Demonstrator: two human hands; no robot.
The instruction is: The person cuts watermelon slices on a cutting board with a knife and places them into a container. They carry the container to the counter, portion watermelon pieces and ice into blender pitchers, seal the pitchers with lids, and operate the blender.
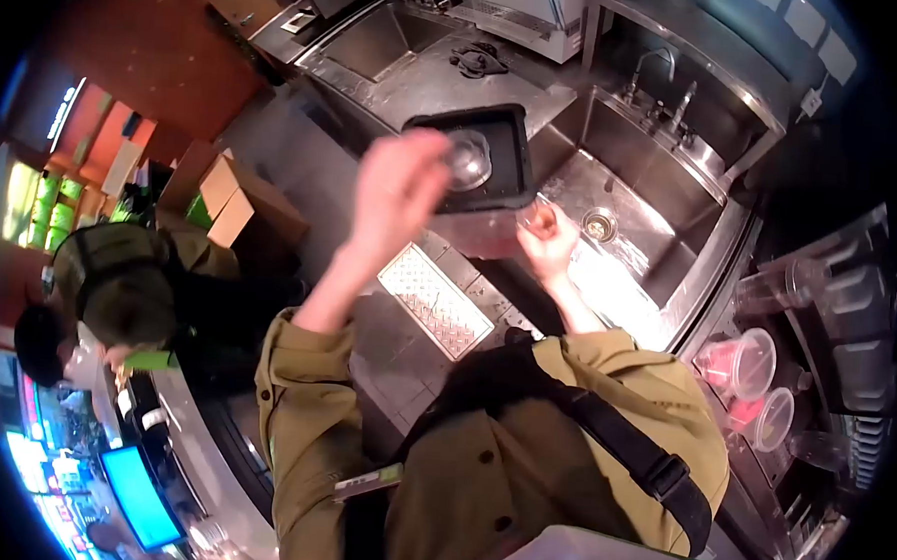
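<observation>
A black rectangular tray [511, 149] sits at the near edge of the steel counter, left of the sink. On its dark inside lies a clear round lid or bowl [470, 161]. My left hand [400, 188], blurred by motion, is over the tray's left side next to the clear round piece; whether it holds anything I cannot make out. At the tray's near right corner is my right hand [549, 241], its fingers curled in a pinch close to a translucent container [479, 233] below the tray's near rim.
A sink [632, 203] with a faucet [655, 64] lies to the right. Clear tubs [740, 363] stand at the lower right. A dark cloth [477, 60] lies on the counter. Another person [132, 301] is at the left near an open cardboard box [233, 211].
</observation>
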